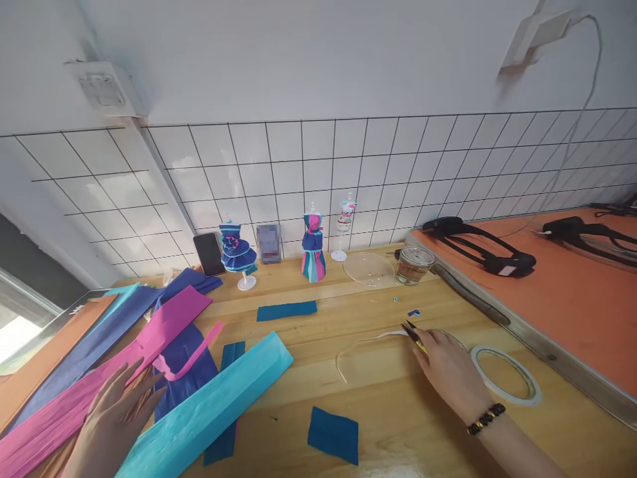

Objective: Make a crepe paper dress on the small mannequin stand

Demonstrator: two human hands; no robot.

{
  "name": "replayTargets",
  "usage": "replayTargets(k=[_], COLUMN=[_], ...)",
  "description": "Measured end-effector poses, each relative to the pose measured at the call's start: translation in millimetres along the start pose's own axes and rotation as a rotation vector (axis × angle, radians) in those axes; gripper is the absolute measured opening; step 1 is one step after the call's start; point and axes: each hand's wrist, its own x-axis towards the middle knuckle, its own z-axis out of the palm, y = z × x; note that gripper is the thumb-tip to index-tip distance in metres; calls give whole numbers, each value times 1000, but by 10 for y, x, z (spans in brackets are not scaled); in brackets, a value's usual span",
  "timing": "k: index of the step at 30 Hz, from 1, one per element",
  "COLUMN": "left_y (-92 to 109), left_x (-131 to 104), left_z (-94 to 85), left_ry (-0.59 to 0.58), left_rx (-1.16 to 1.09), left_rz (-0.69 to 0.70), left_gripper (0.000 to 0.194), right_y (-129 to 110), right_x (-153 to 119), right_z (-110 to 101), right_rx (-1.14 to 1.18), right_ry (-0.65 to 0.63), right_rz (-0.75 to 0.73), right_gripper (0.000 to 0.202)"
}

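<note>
My left hand [117,411] rests with its fingers spread over the pink crepe paper [64,405], at the lower left. Beside it lies a folded turquoise paper strip [213,401], with dark blue paper [182,358] partly under it. On the right, my right hand [448,365] is closed on small scissors [415,335], whose dark tips point up and left. A thin whitish strip [391,334] lies at the tips. The tape roll [530,392] is just right of that hand. A teal square [333,435] and a teal strip [286,311] lie flat on the table.
Three small dress forms [239,255] stand near the tiled wall, with a phone [208,253] leaning beside one. A clear cup [415,265] and round clear plate [369,269] are behind my right hand. Black headsets [507,262] rest on the orange surface [562,299].
</note>
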Motion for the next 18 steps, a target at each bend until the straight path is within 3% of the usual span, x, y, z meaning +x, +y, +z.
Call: replayTargets(k=[8,11,15,18], left_y=[-142,24,338,457], left_x=[-342,-380,-373,-351], left_z=[126,119,142,187], left_ry=[-64,-136,-130,-142], left_rx=[23,9,-7,9], left_rz=[183,216,188,164], left_gripper=[30,29,35,43], right_y=[341,450,567,587], right_x=[-93,-52,-10,-9], right_z=[215,257,301,312], right_rx=[-38,-51,-85,-89], right_ry=[-23,1,26,105], right_rz=[86,86,82,33], right_gripper=[27,25,24,24])
